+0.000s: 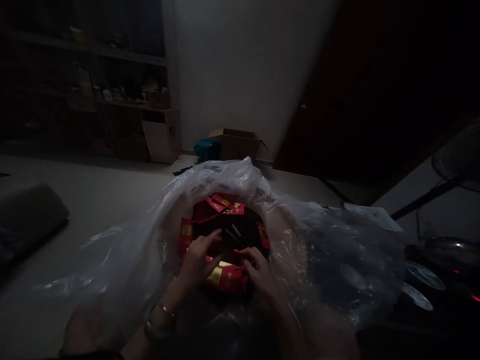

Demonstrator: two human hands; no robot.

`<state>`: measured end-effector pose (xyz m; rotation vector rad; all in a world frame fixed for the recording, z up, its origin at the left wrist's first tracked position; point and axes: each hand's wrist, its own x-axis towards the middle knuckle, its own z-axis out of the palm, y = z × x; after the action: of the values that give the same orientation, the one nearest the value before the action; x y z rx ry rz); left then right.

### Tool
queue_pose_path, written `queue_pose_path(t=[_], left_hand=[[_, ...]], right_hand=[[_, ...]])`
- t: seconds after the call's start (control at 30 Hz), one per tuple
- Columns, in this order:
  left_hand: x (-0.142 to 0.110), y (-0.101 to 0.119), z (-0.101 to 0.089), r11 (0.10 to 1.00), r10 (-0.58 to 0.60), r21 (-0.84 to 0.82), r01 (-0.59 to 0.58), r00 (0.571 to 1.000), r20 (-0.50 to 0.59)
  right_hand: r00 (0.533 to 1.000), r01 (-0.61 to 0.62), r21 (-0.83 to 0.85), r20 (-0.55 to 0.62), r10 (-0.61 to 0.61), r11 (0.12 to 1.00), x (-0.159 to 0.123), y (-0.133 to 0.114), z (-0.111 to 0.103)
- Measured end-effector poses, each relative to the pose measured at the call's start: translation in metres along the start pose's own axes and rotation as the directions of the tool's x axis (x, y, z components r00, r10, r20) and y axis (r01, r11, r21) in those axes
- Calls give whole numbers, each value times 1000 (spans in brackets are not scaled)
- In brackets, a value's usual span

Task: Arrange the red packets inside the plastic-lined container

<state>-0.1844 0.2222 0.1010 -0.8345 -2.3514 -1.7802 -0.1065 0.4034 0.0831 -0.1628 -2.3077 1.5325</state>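
A bundle of red material with gold patches (227, 280) lies in front of me, inside a large clear plastic bag (240, 172). Dark material fills its middle, where two thin pale-edged strips (235, 231) show. My left hand (198, 257) is over the bundle's left side, thumb and fingers apart, with nothing visible between them. On the near right edge, my right hand (259, 270) has its thumb and fingers closed on the red material. Smaller red pieces with gold marks (225, 204) lie at the far side. Dim light hides the finer detail.
An open cardboard box (240, 142) and a teal bundle (207, 149) stand by the wall. Shelves (127, 102) with small items are at left. A fan (459, 160) stands at right, above round patterned discs (425, 275). A low padded object (32, 215) is on the left floor.
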Motion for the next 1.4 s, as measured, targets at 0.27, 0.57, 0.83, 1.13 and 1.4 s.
queue_pose_path(t=[0.27, 0.57, 0.83, 1.13, 1.4], left_hand=[[-13, -7, 26, 815, -430, -410, 409, 902, 44], [-4, -20, 36, 654, -598, -600, 461, 801, -36], [28, -17, 40, 584, -608, -681, 442, 794, -7], [71, -27, 26, 587, -562, -530, 612, 779, 278], [76, -44, 28, 418, -562, -672, 611, 755, 337]], right_hand=[[926, 63, -223, -352, -140, 973, 14, 11, 25], [904, 160, -344, -326, -277, 925, 23, 21, 44], [891, 161, -273, -374, -259, 948, 68, 13, 36], [963, -62, -63, -264, 43, 996, 101, 18, -3], [978, -163, 221, -94, 188, 962, 102, 27, 4]])
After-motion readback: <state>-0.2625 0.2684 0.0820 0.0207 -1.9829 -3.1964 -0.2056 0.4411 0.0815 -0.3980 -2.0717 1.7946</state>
